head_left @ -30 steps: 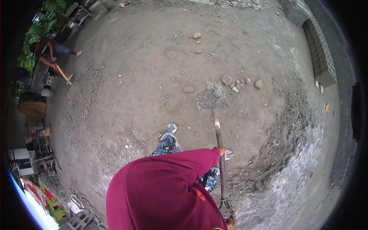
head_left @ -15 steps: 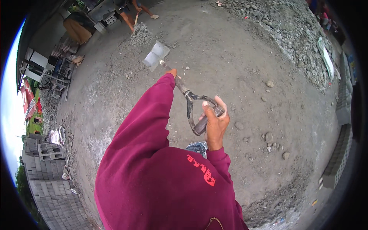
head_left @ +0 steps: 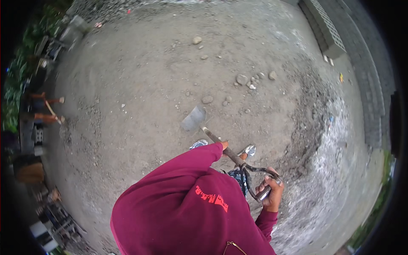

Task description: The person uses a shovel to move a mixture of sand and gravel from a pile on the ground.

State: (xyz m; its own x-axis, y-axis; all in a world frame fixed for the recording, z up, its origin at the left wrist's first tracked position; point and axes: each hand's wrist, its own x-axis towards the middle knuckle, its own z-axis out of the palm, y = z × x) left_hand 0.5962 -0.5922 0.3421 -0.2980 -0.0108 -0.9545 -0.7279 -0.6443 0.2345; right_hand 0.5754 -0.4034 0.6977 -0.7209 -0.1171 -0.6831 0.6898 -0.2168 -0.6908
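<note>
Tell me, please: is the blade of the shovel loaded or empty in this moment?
Empty, as far as the picture shows: the shovel blade presents a bare, pale grey metal face, with nothing heaped on it.

Left hand (head_left: 224, 145), mostly hidden behind maroon sleeve (head_left: 182, 162); shovel grip (head_left: 263, 194), partly covered by right hand (head_left: 272, 189); co-worker (head_left: 44, 117) at left, blurred; gravel (head_left: 108, 7), cut off by upper edge; yellow scrap (head_left: 341, 77), too small to identify.

Grey shovel blade (head_left: 194, 118), maroon sleeve (head_left: 185, 159)
</note>
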